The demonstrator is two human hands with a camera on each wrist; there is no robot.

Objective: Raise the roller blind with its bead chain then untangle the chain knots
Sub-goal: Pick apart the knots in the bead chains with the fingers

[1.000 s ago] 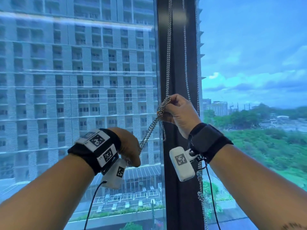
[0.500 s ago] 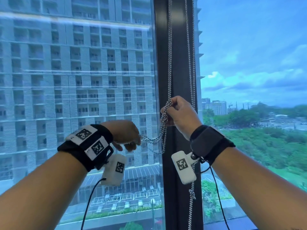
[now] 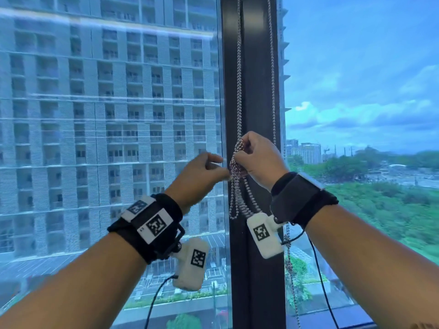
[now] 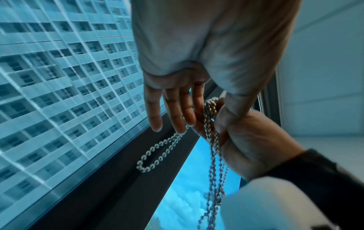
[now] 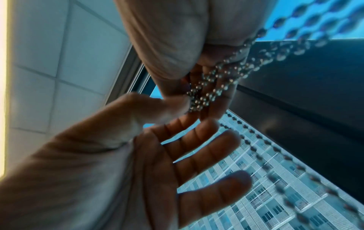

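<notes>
A metal bead chain hangs down the dark window post. At chest height it bunches into a knot, and a slack loop dangles below it. My right hand grips the top of the knot with curled fingers; the right wrist view shows beads lying across those fingers. My left hand meets the knot from the left. In the left wrist view its thumb and forefinger pinch the bundle, its other fingers stay straight, and the loop hangs free. The blind itself is out of view.
The dark post separates two glass panes; a tall building fills the left one, sky and trees the right. A second chain strand runs down the post's right edge. Another tangle hangs below my right wrist camera.
My left hand has risen from low left up to the knot. The chain it pulled taut on a slant now hangs as a slack loop. My right hand has stayed on the knot.
</notes>
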